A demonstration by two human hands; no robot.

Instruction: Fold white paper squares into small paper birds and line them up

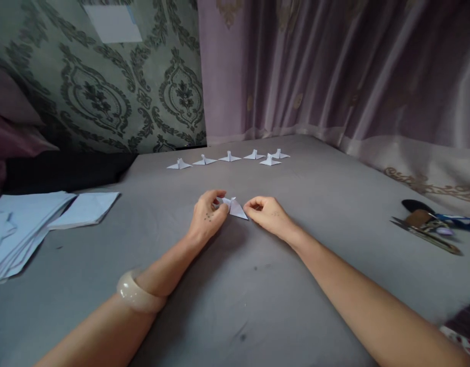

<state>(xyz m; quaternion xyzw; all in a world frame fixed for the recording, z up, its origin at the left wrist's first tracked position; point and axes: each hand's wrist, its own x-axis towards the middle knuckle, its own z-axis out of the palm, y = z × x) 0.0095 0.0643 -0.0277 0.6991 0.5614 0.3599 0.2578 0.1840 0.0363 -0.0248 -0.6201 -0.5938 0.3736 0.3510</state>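
A folded white paper crane (238,209) is held just above the grey table in the middle of the view. My left hand (209,213) pinches one wing of it between thumb and fingers. At the tip of the other wing, my right hand (266,211) is closed with thumb and forefinger together; whether it grips that tip or only sits beside it, I cannot make out. A pale bangle (137,295) circles my left wrist. Farther back, several similar paper cranes (230,157) stand in a loose row with wings spread.
Stacks of white paper (21,224) lie at the left, with a smaller pile (85,209) beside them. Scissors (426,235) and other small tools lie at the right edge. A purple curtain (304,66) and patterned wall (105,92) bound the grey table (296,306) behind.
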